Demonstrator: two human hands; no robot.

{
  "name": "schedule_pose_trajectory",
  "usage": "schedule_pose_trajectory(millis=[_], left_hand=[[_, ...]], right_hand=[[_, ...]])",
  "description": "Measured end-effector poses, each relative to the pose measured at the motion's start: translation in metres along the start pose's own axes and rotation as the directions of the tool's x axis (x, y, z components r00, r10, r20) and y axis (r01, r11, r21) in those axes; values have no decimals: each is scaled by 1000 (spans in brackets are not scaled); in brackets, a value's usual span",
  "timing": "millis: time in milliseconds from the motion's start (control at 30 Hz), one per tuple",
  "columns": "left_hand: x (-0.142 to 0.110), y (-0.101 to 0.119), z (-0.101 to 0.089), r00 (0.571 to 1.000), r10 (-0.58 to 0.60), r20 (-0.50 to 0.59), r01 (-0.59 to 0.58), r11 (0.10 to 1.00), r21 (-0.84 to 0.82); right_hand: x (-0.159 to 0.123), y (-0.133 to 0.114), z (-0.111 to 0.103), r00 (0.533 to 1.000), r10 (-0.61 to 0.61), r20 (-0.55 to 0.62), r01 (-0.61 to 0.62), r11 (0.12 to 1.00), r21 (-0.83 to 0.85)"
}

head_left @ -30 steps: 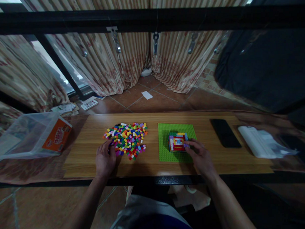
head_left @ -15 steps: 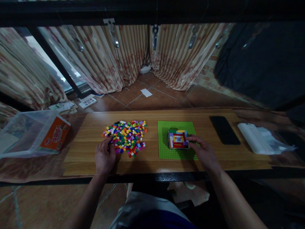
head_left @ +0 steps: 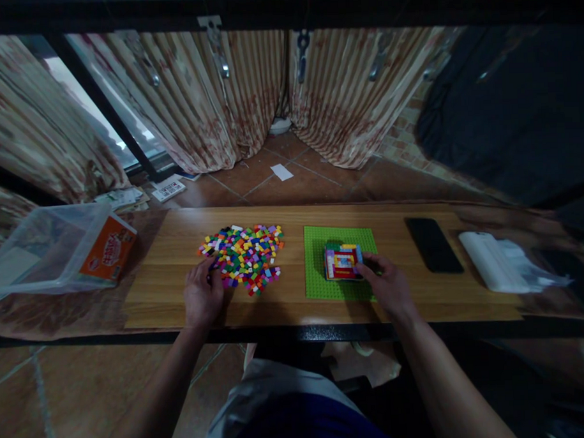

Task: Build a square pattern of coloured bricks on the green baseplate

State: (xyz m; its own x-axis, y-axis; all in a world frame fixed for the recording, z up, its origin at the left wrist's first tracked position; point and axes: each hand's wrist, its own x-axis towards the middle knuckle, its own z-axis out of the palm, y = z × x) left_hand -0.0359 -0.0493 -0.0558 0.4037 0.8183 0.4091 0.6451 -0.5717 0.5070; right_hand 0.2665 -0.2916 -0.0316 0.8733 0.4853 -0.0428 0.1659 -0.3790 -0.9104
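Small toy bricks (head_left: 248,255) of many colours lie in a loose pile on the wooden board. My left hand (head_left: 202,292) rests at the pile's left edge with its fingers curled in; what the fingertips hold, if anything, is hidden. A rectangular, layered toy-brick build (head_left: 341,263), with red, white, yellow and blue bricks, stands on a green studded baseplate (head_left: 318,288). At its right side, my right hand (head_left: 386,283) has thumb and forefinger closed on the build's edge. The remaining fingers are bent behind them.
A clear plastic bin (head_left: 58,253) with an orange label stands at the left. Right of the baseplate lie a black phone (head_left: 434,245) and a white packet (head_left: 489,263) with clear plastic. The wooden board (head_left: 276,312) ends at a dark front edge. Curtains hang beyond.
The whole view has shifted slightly. My left fingers have curled in more at the pile's edge. My right hand stays at the build's right side, with its fingers slightly more bent.
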Motion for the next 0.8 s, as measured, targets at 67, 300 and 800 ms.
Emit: schedule_pose_trajectory(millis=[67, 300, 800], left_hand=[[0, 0, 0, 1000, -6, 2, 6, 1000, 2], [0, 1, 0, 1000, -19, 13, 19, 1000, 4], [-2, 1, 0, 1000, -4, 1, 4, 999, -38]], right_hand=[[0, 0, 0, 1000, -10, 1, 10, 1000, -13], [-3, 0, 2, 998, -59, -16, 58, 997, -42], [-3, 12, -5, 985, 101, -139, -44, 929, 368]])
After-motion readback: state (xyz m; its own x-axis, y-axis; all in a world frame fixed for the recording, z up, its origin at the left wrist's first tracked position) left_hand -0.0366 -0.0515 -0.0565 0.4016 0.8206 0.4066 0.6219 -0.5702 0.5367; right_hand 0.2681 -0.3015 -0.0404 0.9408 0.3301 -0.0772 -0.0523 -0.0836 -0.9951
